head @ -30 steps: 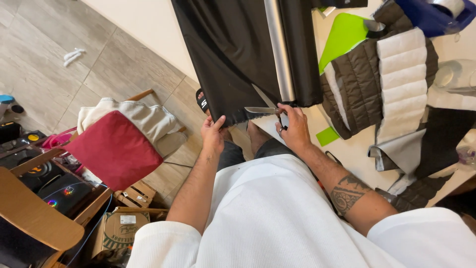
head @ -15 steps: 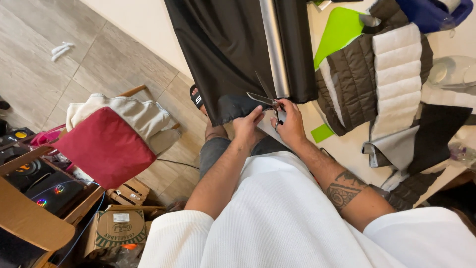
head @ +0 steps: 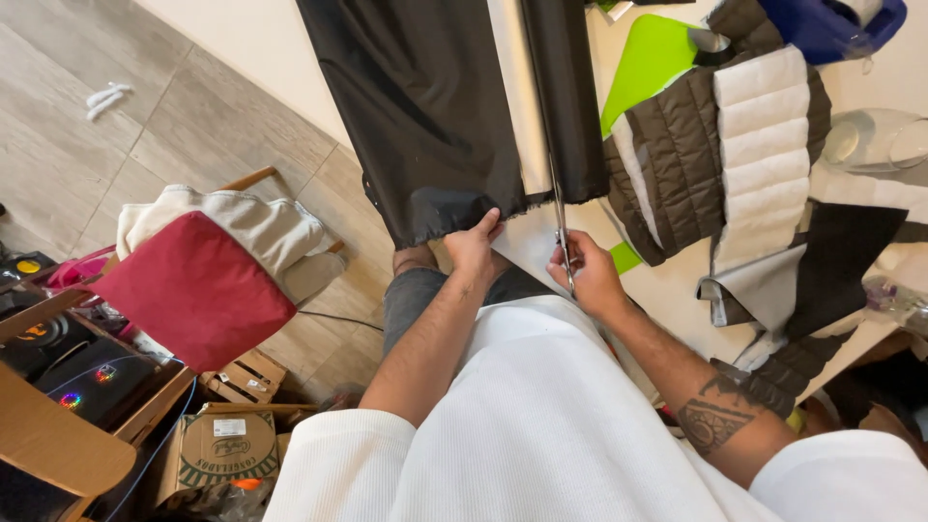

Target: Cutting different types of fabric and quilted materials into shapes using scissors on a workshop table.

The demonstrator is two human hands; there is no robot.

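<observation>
While the left hand (head: 474,246) pinches the black fabric's (head: 435,116) hem at the table (head: 677,280) edge, the right hand (head: 588,275) grips scissors (head: 561,227) — a cut seemingly just begun, most of the cloth uncut.

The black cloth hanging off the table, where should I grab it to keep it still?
Grab the black cloth at its bottom hem, coming from the left side, as the left hand does. The hem hangs free over the table edge there, while the right hand holds the scissors along the cut on the right.
</observation>
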